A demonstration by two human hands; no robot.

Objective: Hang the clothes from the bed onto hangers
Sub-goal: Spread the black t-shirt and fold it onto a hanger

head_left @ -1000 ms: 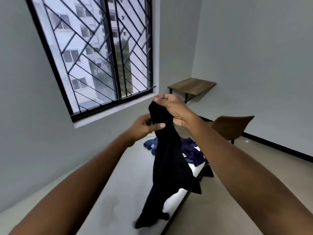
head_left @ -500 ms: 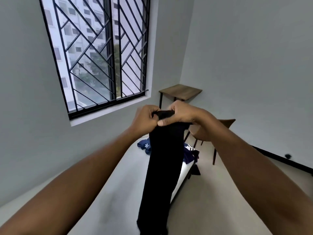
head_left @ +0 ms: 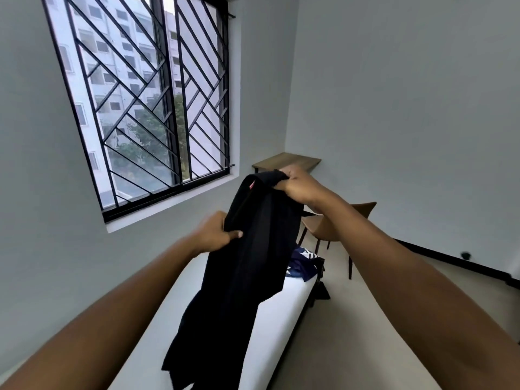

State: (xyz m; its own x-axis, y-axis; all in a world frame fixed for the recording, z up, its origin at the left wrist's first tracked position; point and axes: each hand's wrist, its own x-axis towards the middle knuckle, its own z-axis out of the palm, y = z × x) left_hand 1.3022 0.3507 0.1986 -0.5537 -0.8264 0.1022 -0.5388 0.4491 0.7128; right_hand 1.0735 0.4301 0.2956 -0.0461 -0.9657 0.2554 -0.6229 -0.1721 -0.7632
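A black garment (head_left: 247, 271) with a small red tag near its top hangs in front of me over the white bed (head_left: 270, 327). My right hand (head_left: 302, 185) grips its top edge, held high. Lower and to the left, my left hand (head_left: 216, 235) pinches the garment's left side. The cloth's lower end drapes down toward the mattress. A dark blue garment with white stripes (head_left: 302, 263) lies at the far end of the bed, partly hidden behind the black one. No hanger is in view.
A barred window (head_left: 146, 102) fills the left wall. A wooden wall shelf (head_left: 287, 161) sits in the far corner, and a brown chair (head_left: 334, 223) stands beside the bed's far end. Bare floor (head_left: 365, 319) runs along the bed's right side.
My hands were together at the garment's top; now the left hand has slid down its left side while the right lifted the top edge. The garment has spread wider.
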